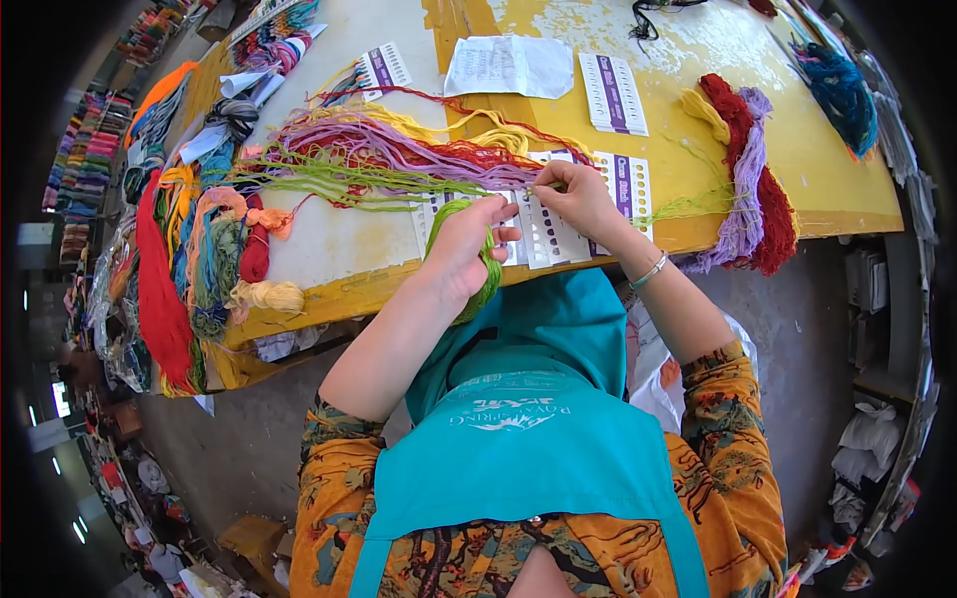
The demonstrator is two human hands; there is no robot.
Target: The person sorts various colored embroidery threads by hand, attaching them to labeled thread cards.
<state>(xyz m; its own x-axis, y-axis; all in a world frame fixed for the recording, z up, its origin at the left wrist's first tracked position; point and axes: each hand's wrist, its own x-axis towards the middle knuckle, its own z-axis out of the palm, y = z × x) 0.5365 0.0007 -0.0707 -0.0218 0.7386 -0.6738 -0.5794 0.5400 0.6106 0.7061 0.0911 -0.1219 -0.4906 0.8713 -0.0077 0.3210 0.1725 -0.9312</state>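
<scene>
My left hand (471,244) is curled round a skein of bright green embroidery thread (483,289), which hangs down over the table's front edge. To its right, my right hand (583,199) has thumb and forefinger pinched together on fine green thread, most of it hidden by the fingers. Under both hands lie white punched thread cards (553,239) with purple labels, at the table edge. From the cards, cut lengths of lilac thread (399,154), red, yellow and green spread to the left.
Red yarn (774,209) and a lilac skein (750,189) hang over the front edge at right. Many skeins, including red thread (162,279), hang at left. A paper packet (508,66) and another punched card (613,95) lie farther back on the yellow table (837,199).
</scene>
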